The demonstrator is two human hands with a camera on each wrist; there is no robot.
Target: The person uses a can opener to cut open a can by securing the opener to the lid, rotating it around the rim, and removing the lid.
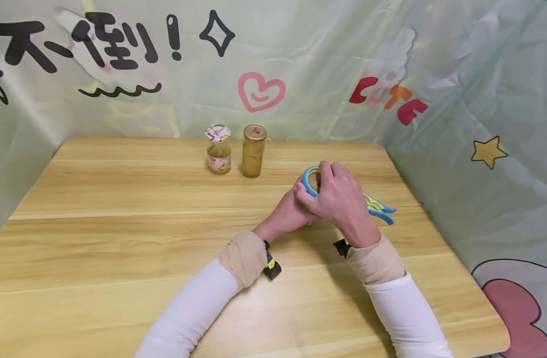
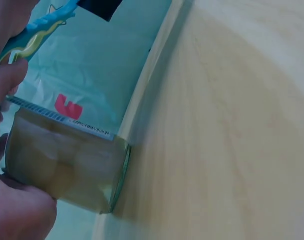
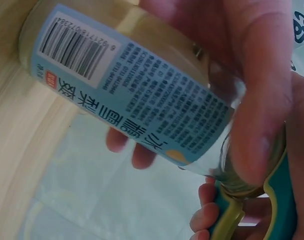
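Note:
My left hand (image 1: 288, 211) grips a glass jar (image 3: 132, 30) round its side. The jar has a blue label (image 3: 137, 95) with a barcode and holds pale pieces in liquid; its base is close to the table in the left wrist view. My right hand (image 1: 345, 201) holds a blue and yellow-green jar opener (image 1: 381, 217), fingers curled round its handles. The opener's ring (image 1: 305, 181) encircles the lid end of the jar. In the head view the hands hide most of the jar.
Towards the back of the wooden table (image 1: 121, 238) stand two closed jars: a short one with a patterned lid (image 1: 217, 133) and a taller one with a gold lid (image 1: 255, 132). Printed cloth (image 1: 309, 59) hangs behind and beside the table.

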